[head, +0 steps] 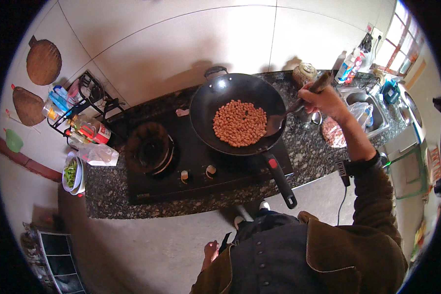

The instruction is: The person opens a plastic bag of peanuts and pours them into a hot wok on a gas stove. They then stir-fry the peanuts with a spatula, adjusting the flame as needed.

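My right hand point(318, 97) grips the handle of a spatula point(275, 125). Its blade rests inside a black wok point(239, 86), against the right edge of a spread layer of reddish peanuts point(239, 123). The wok sits over the right side of a black two-burner gas hob point(191, 189), hiding the burner under it. Its long black handle point(281, 180) points toward me past the counter's front edge. Low at my side hangs my left hand point(211, 250), away from the counter. Its fingers look curled, but whether they hold anything is unclear.
The uncovered left burner point(149, 149) adjoins the wok. A black rack point(92, 93) with bottles and a bowl of greens point(70, 172) stand left. On the right are a lidded jar point(305, 74), a plastic bag point(334, 132), cleaning bottles point(347, 68) and a steel sink point(376, 119).
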Motion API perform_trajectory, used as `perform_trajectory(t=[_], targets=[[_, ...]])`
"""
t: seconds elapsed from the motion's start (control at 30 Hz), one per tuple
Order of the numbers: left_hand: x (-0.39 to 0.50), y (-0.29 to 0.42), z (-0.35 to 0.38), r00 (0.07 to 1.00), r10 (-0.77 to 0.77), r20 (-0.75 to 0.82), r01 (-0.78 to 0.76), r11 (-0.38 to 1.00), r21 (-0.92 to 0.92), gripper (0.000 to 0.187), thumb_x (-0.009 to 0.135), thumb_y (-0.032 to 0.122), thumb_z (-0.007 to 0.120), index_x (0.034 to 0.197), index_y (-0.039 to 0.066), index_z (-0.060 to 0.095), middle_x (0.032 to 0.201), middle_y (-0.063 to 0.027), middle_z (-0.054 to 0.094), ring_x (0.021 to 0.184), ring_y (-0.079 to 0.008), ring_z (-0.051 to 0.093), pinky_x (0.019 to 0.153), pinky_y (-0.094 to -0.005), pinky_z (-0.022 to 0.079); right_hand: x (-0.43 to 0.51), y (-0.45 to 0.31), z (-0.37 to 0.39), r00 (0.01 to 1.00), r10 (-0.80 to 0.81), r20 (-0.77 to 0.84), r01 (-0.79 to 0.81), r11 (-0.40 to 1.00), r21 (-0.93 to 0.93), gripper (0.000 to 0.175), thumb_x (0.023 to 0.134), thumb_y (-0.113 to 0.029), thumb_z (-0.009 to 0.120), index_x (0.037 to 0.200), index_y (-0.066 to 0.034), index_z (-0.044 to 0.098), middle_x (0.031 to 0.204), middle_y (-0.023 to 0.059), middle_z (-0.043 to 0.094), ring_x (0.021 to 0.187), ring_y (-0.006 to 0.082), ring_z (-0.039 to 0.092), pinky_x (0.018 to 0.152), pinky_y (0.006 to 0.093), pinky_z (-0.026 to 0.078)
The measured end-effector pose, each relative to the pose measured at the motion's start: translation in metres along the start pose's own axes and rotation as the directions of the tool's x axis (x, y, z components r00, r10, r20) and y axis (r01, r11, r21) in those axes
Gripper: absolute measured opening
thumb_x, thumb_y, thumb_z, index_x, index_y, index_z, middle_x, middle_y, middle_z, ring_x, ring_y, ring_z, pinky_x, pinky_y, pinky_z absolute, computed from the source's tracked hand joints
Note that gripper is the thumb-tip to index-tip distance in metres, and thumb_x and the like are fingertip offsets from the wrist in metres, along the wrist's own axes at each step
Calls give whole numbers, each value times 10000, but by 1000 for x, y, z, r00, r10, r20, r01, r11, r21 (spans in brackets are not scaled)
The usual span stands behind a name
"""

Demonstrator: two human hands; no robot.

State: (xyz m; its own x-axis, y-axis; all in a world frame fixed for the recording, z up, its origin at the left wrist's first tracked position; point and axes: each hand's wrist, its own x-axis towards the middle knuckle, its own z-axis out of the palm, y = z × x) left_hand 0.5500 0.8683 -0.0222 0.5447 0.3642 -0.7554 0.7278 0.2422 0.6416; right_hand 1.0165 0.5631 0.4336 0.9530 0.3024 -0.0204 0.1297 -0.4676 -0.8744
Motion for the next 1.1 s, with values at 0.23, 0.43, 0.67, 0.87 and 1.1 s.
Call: perform_trajectory(t=[0.23, 0.43, 0.67, 0.87, 1.1], targets=[[-3, 4, -4, 985, 168, 47, -172, 888, 426, 299, 857, 315, 537, 781, 32, 594, 498, -37, 480, 390, -131, 460, 355, -282, 365, 8, 53, 67, 999, -7, 44, -6, 958, 286, 164, 853, -214, 570, 918, -64, 582, 781, 21, 593, 674, 94, 591, 618, 219, 486], [5, -2, -5, 897, 429, 105, -438, 837, 327, 291, 858, 315, 543, 774, 40, 591, 527, -31, 486, 425, -133, 481, 411, -290, 441, -15, 24, 47, 974, -214, 71, 201, 967, 158, 135, 831, -127, 597, 923, -30, 582, 782, 17, 580, 704, 80, 569, 652, 214, 477], [6, 4, -2, 946, 309, 94, -323, 907, 269, 264, 854, 293, 552, 762, 48, 589, 541, -28, 488, 429, -135, 483, 418, -287, 444, 10, 38, -13, 992, -88, 86, 85, 996, 34, 190, 855, -218, 572, 932, -45, 577, 784, 24, 570, 638, 90, 557, 603, 212, 469], [-10, 6, 5, 994, 69, -87, -47, 971, 236, 272, 852, 293, 545, 771, 37, 593, 538, -36, 494, 440, -141, 499, 411, -290, 436, 49, 96, 13, 1000, 30, -3, -26, 908, 418, 225, 860, -213, 570, 1019, -54, 567, 824, 31, 593, 669, 103, 585, 592, 226, 491], [6, -21, 0, 985, 174, 13, -170, 937, 305, 322, 852, 340, 528, 790, 32, 597, 560, -61, 527, 438, -152, 510, 410, -298, 441, 52, 82, 70, 966, -224, 129, 151, 894, 421, 247, 866, -190, 560, 1062, -40, 551, 843, 45, 605, 759, 107, 594, 678, 225, 494]])
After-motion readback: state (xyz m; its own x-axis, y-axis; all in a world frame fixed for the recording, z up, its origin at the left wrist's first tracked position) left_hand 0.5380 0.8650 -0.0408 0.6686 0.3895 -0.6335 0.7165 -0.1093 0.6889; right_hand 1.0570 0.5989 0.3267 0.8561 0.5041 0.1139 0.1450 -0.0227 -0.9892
